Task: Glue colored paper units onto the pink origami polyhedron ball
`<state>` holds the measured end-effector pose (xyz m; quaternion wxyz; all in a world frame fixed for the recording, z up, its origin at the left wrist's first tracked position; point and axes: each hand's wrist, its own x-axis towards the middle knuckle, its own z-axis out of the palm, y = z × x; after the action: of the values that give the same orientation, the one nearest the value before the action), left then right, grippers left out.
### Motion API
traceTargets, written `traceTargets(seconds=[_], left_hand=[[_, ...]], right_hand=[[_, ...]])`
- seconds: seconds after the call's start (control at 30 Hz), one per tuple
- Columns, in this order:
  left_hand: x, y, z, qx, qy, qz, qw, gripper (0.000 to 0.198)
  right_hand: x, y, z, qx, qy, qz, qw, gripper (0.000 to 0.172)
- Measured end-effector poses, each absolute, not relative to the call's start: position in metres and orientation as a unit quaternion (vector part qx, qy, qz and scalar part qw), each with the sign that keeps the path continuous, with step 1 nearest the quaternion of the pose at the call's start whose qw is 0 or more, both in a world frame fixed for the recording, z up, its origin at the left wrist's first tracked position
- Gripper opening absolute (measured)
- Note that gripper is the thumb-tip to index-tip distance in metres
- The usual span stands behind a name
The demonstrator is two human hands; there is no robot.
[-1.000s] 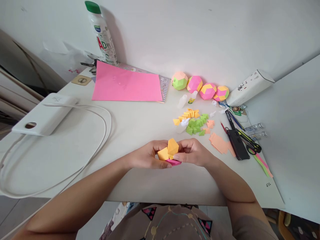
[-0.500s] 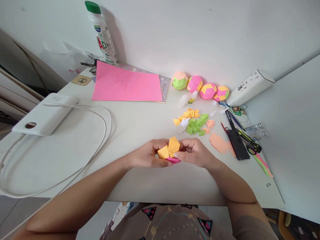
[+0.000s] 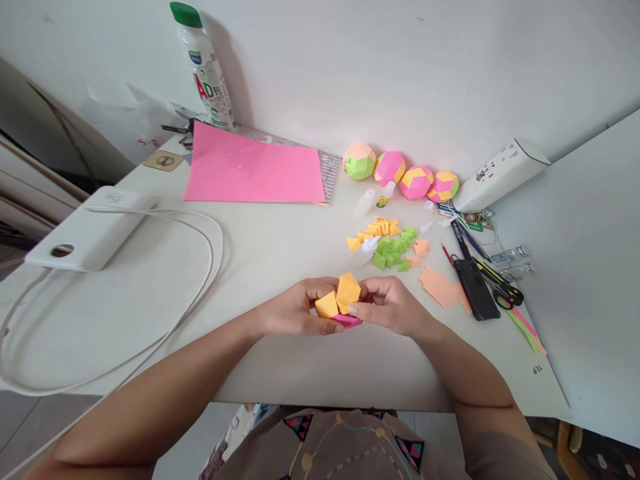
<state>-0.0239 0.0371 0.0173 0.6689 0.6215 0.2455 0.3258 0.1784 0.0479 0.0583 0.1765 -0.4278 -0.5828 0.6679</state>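
Between my two hands, over the front of the white table (image 3: 280,373), is a folded paper model (image 3: 349,291) with orange faces on top and a pink part below. My left hand (image 3: 297,310) closes round its left side, thumb along the lower edge. On the other side my right hand (image 3: 387,307) pinches it, the thumb on the lower part of the raised orange face. Fingers hide the model's back and sides. Just beyond lie folded orange paper pieces (image 3: 379,229), green pieces (image 3: 393,250) and a small white glue bottle (image 3: 367,250).
Several finished paper balls (image 3: 389,168) line the wall. A pink sheet (image 3: 255,167) lies at the back left, before a green-capped bottle (image 3: 207,73). A white power bank-like box (image 3: 90,230) trails a cable at left. Peach paper (image 3: 440,287), a black phone-like object (image 3: 477,290) and scissors (image 3: 507,293) lie right.
Almost nothing differs. Both hands keep the same hold, and the raised orange face has shifted very slightly.
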Motion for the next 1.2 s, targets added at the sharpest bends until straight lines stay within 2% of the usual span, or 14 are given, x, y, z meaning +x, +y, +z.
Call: traceTargets(seconds=[0.2,0.33,0.5,0.7,0.8,1.0,1.2], left_hand=[[-0.024,0.037,0.017,0.620,0.249,0.322,0.671,0.011],[-0.024,0.037,0.014,0.616,0.267,0.314,0.671,0.014],[-0.022,0.037,0.014,0.608,0.294,0.325,0.662,0.023],[-0.020,0.037,0.018,0.614,0.324,0.363,0.622,0.014],[-0.019,0.037,0.019,0.622,0.323,0.370,0.610,0.016],[-0.019,0.036,0.018,0.624,0.317,0.379,0.605,0.023],[-0.020,0.037,0.016,0.624,0.315,0.374,0.609,0.022]], right_hand=[[0.179,0.048,0.058,-0.412,-0.592,0.668,0.181,0.020],[0.180,0.048,0.059,-0.393,-0.599,0.663,0.216,0.019],[0.180,0.047,0.065,-0.359,-0.704,0.555,0.259,0.012],[0.178,0.046,0.070,-0.325,-0.791,0.441,0.274,0.009],[0.179,0.048,0.070,-0.315,-0.807,0.412,0.284,0.009],[0.179,0.049,0.069,-0.299,-0.818,0.397,0.290,0.006],[0.178,0.048,0.070,-0.291,-0.818,0.399,0.295,0.007]])
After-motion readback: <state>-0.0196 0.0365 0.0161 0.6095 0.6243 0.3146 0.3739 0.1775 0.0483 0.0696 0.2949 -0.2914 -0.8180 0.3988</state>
